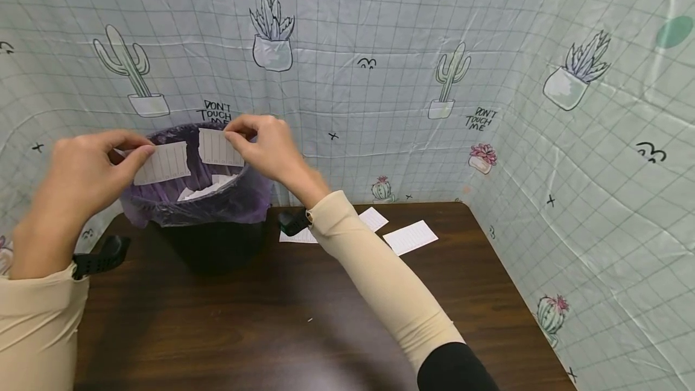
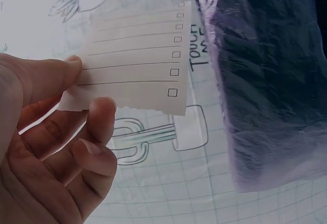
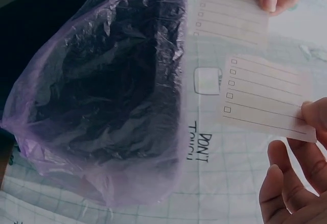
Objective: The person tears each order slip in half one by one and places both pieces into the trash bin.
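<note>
Over the mouth of a dark bin (image 1: 217, 249) lined with a purple plastic bag (image 1: 255, 195), each hand holds a torn piece of lined checklist paper. My left hand (image 1: 87, 174) pinches the left piece (image 1: 165, 165) between thumb and index finger; its ragged edge shows in the left wrist view (image 2: 138, 66). The right piece (image 1: 217, 148) is pinched at its corner by my right hand (image 1: 274, 146), and small checkboxes line one side of this paper (image 3: 265, 94). The two pieces are apart. More white paper scraps (image 1: 209, 189) lie inside the bag.
Behind the right forearm, white lined sheets (image 1: 411, 237) lie on the dark wooden table (image 1: 228, 330). A tiny white scrap (image 1: 310, 320) is near the table's middle. A cactus-print curtain (image 1: 347, 95) surrounds the table at the back and sides.
</note>
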